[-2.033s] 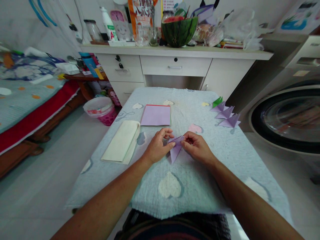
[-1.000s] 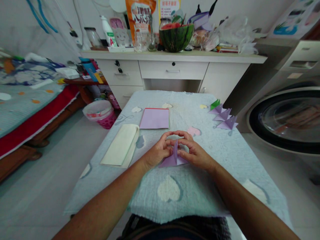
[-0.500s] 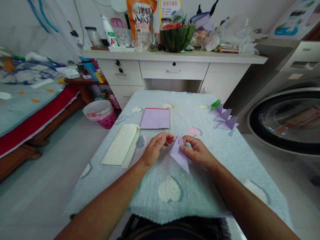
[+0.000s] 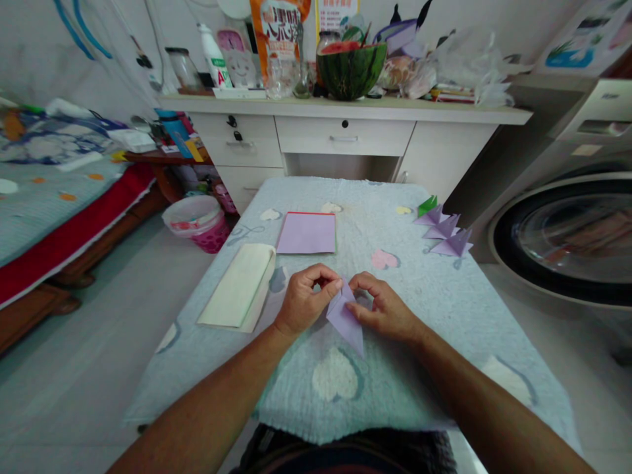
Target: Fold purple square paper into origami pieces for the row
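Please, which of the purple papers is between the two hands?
The folded piece, between the left hand and right hand; the flat sheet and the purple folded row lie untouched.

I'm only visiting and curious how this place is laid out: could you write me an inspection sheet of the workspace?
Surface: blue cloth with heart shapes, covering a table.
Job's things: folded purple paper between the hands; square paper stack, purple on top; three purple shapes and a green one, far right.
Clutter: folded cream sheet, left; material unclear.
Hands: left hand pinches the folded paper's tip; right hand has its thumb on it, grip unclear.
Cables: thin cord by the wall, upper left.
Surroundings: white desk bearing a cut watermelon; washing machine; bin; bed.
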A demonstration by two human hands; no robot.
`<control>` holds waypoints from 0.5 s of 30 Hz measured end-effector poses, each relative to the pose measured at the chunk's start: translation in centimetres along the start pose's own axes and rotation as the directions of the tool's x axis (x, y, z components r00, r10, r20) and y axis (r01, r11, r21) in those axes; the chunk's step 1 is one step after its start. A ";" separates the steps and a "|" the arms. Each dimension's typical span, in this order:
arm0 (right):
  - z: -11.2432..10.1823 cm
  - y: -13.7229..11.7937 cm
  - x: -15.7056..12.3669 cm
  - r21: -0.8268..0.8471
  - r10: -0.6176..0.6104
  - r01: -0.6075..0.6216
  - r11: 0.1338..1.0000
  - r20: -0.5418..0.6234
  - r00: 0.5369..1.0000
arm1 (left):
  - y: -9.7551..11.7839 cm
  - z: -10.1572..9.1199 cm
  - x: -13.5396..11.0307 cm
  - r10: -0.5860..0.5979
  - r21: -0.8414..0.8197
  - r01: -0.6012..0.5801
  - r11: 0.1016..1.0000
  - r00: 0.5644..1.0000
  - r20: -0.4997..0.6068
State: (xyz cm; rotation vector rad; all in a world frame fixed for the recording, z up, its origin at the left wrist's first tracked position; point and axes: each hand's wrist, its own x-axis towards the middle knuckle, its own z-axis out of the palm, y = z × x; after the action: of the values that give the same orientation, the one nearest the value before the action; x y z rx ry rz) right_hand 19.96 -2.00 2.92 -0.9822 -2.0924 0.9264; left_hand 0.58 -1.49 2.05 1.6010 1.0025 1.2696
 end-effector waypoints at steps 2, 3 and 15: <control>-0.1 -0.1 0.1 -0.035 -0.050 0.051 0.998 0.031 0.998 | 0.0 0.0 0.0 -0.016 -0.014 0.016 1.000 1.000 0.005; -0.1 -0.1 0.2 -0.042 -0.067 0.068 0.997 0.042 0.997 | 0.0 0.0 0.0 -0.033 -0.028 0.033 0.999 0.999 0.013; -1.7 0.2 0.6 0.037 0.055 -0.048 0.998 -0.210 0.976 | 0.3 0.4 -0.4 -0.044 -0.108 0.038 0.993 0.998 -0.049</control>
State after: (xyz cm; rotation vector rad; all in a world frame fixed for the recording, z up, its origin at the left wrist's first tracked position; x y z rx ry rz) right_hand 21.04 -0.84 3.90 -1.0735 -1.8778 0.8398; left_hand 0.94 -2.05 2.11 1.4656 0.9774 1.3202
